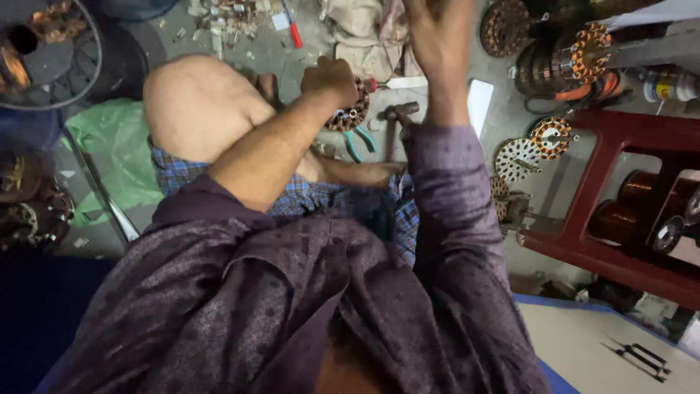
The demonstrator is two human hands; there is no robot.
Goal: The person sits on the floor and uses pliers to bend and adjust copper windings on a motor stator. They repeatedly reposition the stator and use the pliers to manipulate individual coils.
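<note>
Currently the left hand (332,76) is closed over a round motor winding core (351,109), which sits on the grey floor (292,58) just ahead of the bent knee. Right hand (437,36) is raised near the top edge, blurred; cannot tell whether its fingers are curled on anything. Green-handled pliers (359,142) and a hammer (399,117) lie just beside the core. Judgement: core is probably heavy and rigid, a steel stack with copper wire. The wire loops look easily damaged, so hold by the outer rim, not the coils.
</note>
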